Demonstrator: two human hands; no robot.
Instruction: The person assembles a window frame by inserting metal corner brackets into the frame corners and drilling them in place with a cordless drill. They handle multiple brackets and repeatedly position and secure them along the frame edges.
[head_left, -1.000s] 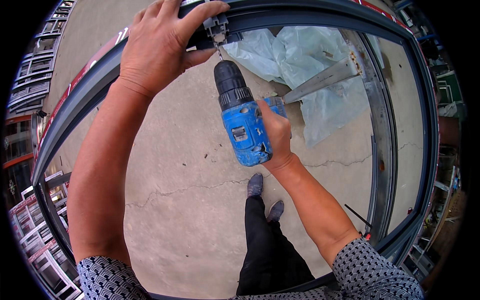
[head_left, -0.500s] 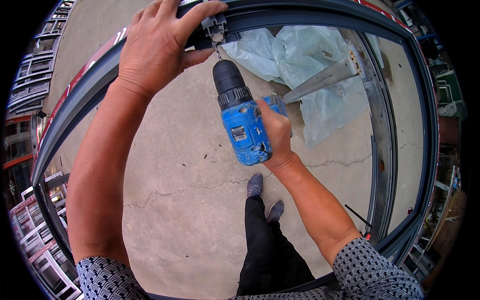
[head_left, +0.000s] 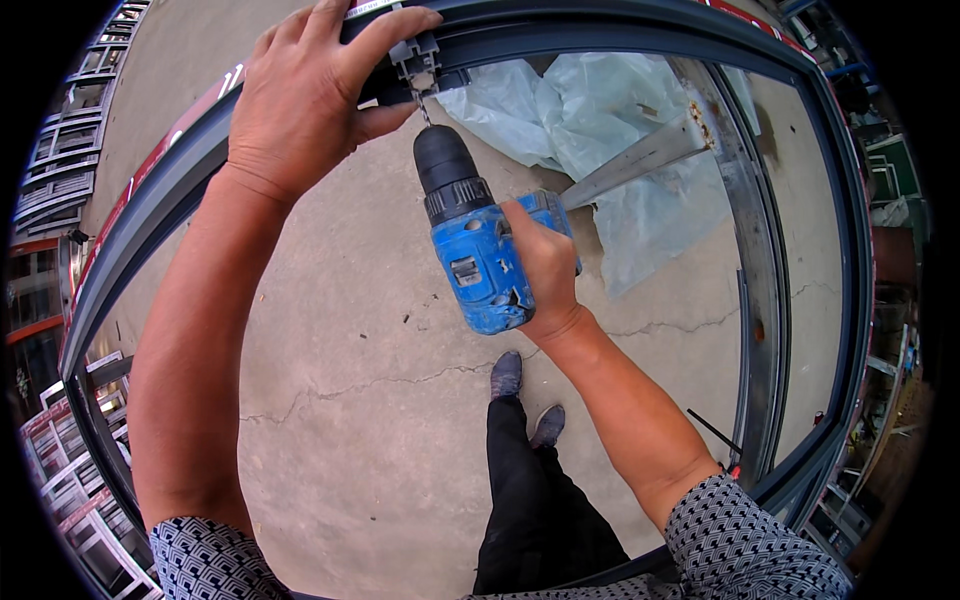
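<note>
My right hand (head_left: 541, 262) is wrapped round the grip of a blue and black cordless drill (head_left: 478, 262). Its thin drill bit (head_left: 424, 108) points away from me, its tip up against a short piece of grey metal profile (head_left: 416, 62) at the far side of a dark window frame (head_left: 620, 24). With thumb and fingers, my left hand (head_left: 305, 100) clasps that profile piece against the frame, just left of the bit. The undersides of the left fingers are hidden behind the frame.
Through the frame shows a cracked concrete floor (head_left: 340, 330), with my shoes on it. Crumpled clear plastic sheeting (head_left: 600, 110) lies beyond, under a steel bar (head_left: 640, 160). A metal beam (head_left: 755, 250) crosses at the right. Stacked metal frames (head_left: 75, 130) stand at the left.
Both hands, the drill and the profile piece have shifted slightly left in view. The bit stays at the profile, and both grips are unchanged.
</note>
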